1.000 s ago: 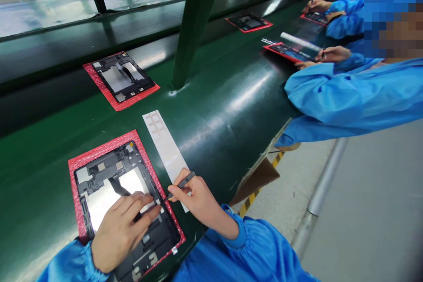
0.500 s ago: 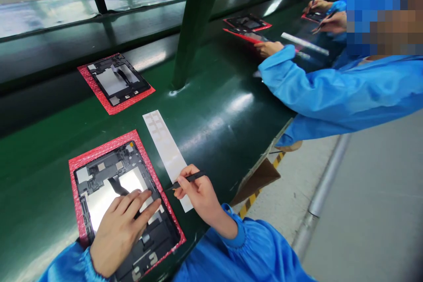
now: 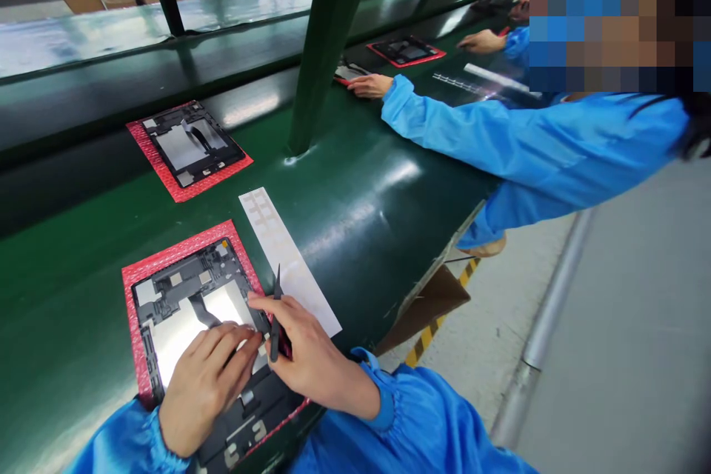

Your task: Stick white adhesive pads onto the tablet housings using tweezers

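An opened tablet (image 3: 227, 300), its inner parts and a black ribbon cable showing, lies on a red bubble-wrap sheet (image 3: 167, 258). My left hand (image 3: 208, 385) rests over the tablet's middle, thumb and forefinger drawn together near its right side; whatever lies between their tips is hidden. Black tweezers (image 3: 275, 322) are gripped in my right hand (image 3: 311, 359), pointed end upward. That hand's forefinger reaches over the tablet's right edge, close to my left fingertips. Just right of the tablet, a white strip with pale stickers (image 3: 283, 252) lies on the green bench.
Another opened tablet (image 3: 189, 141) on red wrap lies farther back. A green post (image 3: 325, 52) rises from the bench (image 3: 355, 237). At right, a co-worker's blue sleeve (image 3: 472, 133) stretches across the bench toward another tablet (image 3: 408, 50). An open cardboard box (image 3: 438, 304) sits beneath the bench edge.
My right hand has moved left from the sticker strip to the tablet's edge, its tweezers turned upward. My left thumb and forefinger have closed together. The co-worker's arm has reached farther left.
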